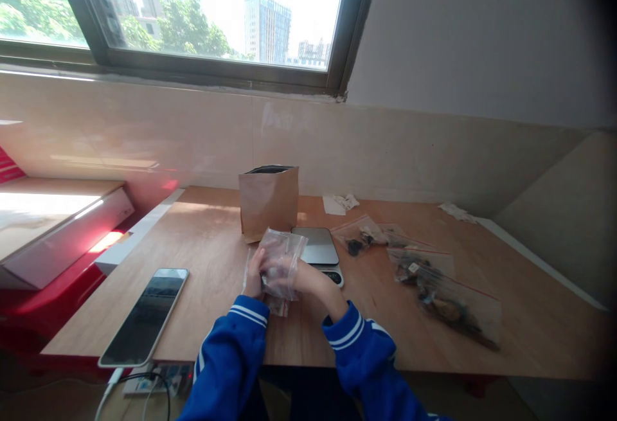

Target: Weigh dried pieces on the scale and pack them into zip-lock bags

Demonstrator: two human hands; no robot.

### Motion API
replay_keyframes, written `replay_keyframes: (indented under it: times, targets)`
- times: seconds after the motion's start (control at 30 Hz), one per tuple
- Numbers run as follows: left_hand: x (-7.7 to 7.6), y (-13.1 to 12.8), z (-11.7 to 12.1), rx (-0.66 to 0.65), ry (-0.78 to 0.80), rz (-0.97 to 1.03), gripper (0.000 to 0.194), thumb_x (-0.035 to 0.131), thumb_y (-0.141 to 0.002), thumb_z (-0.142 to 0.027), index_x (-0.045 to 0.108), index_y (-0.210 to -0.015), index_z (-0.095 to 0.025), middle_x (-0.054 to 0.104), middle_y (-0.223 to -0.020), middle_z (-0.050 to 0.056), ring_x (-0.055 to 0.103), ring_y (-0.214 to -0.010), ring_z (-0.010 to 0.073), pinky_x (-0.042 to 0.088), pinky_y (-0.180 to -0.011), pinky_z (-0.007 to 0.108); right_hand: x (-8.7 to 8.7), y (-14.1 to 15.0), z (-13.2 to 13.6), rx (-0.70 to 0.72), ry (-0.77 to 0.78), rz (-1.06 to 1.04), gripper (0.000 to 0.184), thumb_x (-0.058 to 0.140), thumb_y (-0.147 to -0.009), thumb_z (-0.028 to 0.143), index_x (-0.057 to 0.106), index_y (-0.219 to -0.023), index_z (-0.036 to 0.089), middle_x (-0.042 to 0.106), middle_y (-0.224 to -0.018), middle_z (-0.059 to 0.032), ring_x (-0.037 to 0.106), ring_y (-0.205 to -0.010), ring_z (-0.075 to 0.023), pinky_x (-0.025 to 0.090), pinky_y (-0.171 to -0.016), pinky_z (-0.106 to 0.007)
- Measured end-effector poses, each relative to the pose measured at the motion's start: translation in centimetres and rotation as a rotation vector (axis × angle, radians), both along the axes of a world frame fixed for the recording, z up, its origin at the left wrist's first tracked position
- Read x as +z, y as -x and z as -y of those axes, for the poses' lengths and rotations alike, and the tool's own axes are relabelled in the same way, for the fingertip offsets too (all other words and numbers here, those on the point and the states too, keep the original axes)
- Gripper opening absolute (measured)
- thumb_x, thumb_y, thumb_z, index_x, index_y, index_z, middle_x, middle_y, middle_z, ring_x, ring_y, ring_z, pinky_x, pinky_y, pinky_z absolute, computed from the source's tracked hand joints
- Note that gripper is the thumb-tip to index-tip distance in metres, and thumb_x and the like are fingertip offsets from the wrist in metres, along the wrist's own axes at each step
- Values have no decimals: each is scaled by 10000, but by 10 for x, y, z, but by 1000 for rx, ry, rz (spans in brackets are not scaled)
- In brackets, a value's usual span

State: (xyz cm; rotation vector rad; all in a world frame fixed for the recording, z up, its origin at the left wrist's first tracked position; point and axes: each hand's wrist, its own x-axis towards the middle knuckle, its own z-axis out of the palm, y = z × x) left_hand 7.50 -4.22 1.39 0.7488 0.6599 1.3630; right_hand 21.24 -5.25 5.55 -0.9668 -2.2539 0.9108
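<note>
A clear zip plastic bag (284, 247) is held up over the table in front of me. My left hand (254, 274) grips its left side, thumb up along the plastic. My right hand (306, 276) reaches in from the right, its fingers covered by the shiny plastic; I cannot tell whether they are inside the bag or behind it. Below the hands, a small piece of plastic with a red strip (279, 307) shows. Just beyond stands an upright brown paper bag (268, 202) with its top open. Right of it lies a kitchen scale (318, 247), partly hidden by my right forearm.
Several zip bags with dark dried pieces (446, 305) lie on the right of the wooden table (385, 344). Crumpled paper (341, 203) rests near the wall. A phone (144, 318) with a charging cable (110, 389) lies at the left front edge. A window is above.
</note>
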Motion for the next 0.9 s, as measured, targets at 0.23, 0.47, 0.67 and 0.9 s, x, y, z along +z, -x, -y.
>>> replay_keyframes:
  times: [0.23,0.47,0.67,0.9]
  targets:
    - [-2,-3,-3,-56,135,61,290,620,-775,-306,717,-967,-112,723,-1052,114,607,-1122,291,471,-963,366,14,-1,3,-42,-37,-21,91,616,-833,254,702,-848,229,678,-992,-39,592,-998,-228,447,-947,-375]
    - [-3,0,-8,106,233,108,226,623,-781,-245,709,-937,-106,748,-884,82,684,-923,252,522,-867,332,38,-16,11,-197,46,-154,180,651,-815,360,623,-819,181,647,-781,-7,603,-721,-170,471,-681,-287]
    - [5,3,-7,69,341,293,252,524,-836,-224,693,-935,-64,736,-768,97,698,-724,214,564,-738,305,55,-25,3,-266,25,-282,270,642,-799,444,579,-787,181,614,-756,4,580,-704,-147,458,-653,-264]
    - [4,6,-9,41,349,331,301,468,-852,-219,687,-967,-48,743,-825,131,706,-732,226,580,-671,307,111,-32,-48,-539,-390,-406,276,618,-815,471,550,-787,205,620,-750,3,591,-709,-148,459,-676,-263]
